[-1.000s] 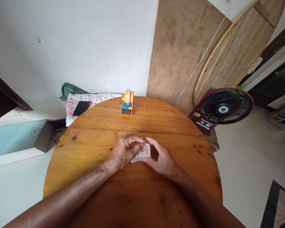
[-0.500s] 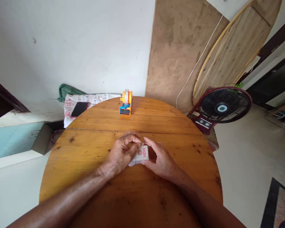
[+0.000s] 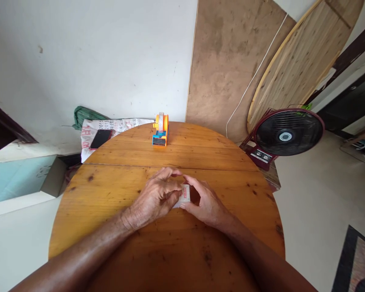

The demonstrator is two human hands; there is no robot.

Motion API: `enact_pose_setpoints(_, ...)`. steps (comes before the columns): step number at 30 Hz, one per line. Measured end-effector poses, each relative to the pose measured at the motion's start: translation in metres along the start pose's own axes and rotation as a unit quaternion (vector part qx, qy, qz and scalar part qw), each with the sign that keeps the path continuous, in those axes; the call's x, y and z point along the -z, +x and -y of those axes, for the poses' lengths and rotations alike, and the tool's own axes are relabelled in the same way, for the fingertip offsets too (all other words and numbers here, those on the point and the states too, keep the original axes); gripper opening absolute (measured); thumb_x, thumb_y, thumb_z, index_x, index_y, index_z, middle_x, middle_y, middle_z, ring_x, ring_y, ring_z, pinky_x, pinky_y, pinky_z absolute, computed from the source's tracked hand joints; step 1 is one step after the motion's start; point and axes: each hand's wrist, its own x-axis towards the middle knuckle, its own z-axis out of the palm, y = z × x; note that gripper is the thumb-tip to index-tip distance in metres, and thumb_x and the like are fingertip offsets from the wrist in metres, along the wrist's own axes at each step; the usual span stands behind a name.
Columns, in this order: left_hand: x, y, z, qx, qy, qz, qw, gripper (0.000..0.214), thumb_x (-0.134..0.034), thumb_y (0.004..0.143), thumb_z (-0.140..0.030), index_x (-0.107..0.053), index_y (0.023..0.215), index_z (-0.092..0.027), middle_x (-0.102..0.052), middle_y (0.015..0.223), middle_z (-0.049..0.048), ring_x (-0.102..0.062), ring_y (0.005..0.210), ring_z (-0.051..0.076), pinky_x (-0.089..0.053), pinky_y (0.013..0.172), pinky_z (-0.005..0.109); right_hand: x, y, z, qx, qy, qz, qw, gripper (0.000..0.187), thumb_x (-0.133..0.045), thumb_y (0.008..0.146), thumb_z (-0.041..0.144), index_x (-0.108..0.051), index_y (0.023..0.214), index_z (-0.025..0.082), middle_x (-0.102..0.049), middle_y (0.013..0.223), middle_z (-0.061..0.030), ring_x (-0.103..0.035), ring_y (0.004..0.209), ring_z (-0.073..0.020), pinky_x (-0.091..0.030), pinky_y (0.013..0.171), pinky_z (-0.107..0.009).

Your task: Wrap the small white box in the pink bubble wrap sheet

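A small whitish box with red print (image 3: 185,192) is between my two hands at the middle of the wooden table (image 3: 115,190). My right hand (image 3: 207,202) curves round its right side, the thumb at the near edge and the forefinger at the far edge. With thumb and forefinger closed together, my left hand (image 3: 158,192) pinches at the box's left part and covers much of it. Whether those fingertips grip the box itself or some thin wrapping on it is too small to make out.
An orange and blue tape dispenser (image 3: 160,129) stands at the table's far edge. Beyond the left rim, a dark phone (image 3: 101,139) lies on a white printed sack (image 3: 86,142). A dark red fan (image 3: 287,136) stands to the right, below a leaning round wooden board (image 3: 301,56).
My left hand has shifted slightly right and now covers more of the box's printed face. My right hand stays almost where it was.
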Motion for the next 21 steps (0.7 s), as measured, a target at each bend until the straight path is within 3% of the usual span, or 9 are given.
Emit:
enact_pose_setpoints(6, 0.0061, 0.0017, -0.0055, -0.026, 0.060, 0.035, 0.997, 0.023, -0.056, 0.079, -0.008, -0.072, 0.091, -0.019, -0.057, 0.119, 0.0107, -0.054, 0.109, 0.024, -0.044, 0.091, 0.041, -0.0004, 0.0000, -0.0016, 0.017, 0.014, -0.006, 1.000, 0.064, -0.066, 0.076, 0.026, -0.044, 0.136, 0.018, -0.060, 0.128, -0.0088, -0.056, 0.114, -0.0226, -0.042, 0.098, -0.039)
enact_pose_setpoints(13, 0.0083, 0.0012, -0.0065, -0.030, 0.039, 0.047, 0.998, 0.024, -0.057, 0.075, -0.006, -0.072, 0.089, -0.019, -0.058, 0.120, 0.0094, -0.055, 0.106, 0.024, -0.042, 0.092, 0.042, -0.0004, -0.0001, -0.0008, 0.019, 0.009, -0.008, 1.000, 0.061, -0.064, 0.077, 0.025, -0.046, 0.135, 0.018, -0.063, 0.124, -0.0087, -0.058, 0.109, -0.0230, -0.043, 0.094, -0.039)
enact_pose_setpoints(17, 0.0082, 0.0006, -0.0067, 0.007, -0.032, 0.016, 0.999, 0.021, -0.056, 0.079, -0.009, -0.072, 0.087, -0.020, -0.061, 0.116, 0.0085, -0.058, 0.106, 0.022, -0.043, 0.093, 0.040, 0.0004, 0.0001, 0.0005, 0.012, 0.005, -0.009, 1.000, 0.062, -0.065, 0.076, 0.025, -0.046, 0.134, 0.019, -0.063, 0.124, -0.0087, -0.058, 0.110, -0.0234, -0.042, 0.095, -0.039)
enact_pose_setpoints(21, 0.0060, 0.0008, -0.0040, 0.041, -0.053, -0.001, 0.998, 0.024, -0.055, 0.084, -0.014, -0.071, 0.101, -0.019, -0.059, 0.121, 0.0121, -0.054, 0.116, 0.024, -0.046, 0.093, 0.039, 0.0007, -0.0002, 0.0017, -0.013, -0.017, 0.003, 1.000, 0.063, -0.065, 0.074, 0.024, -0.047, 0.134, 0.014, -0.062, 0.125, -0.0120, -0.057, 0.111, -0.0251, -0.042, 0.096, -0.040)
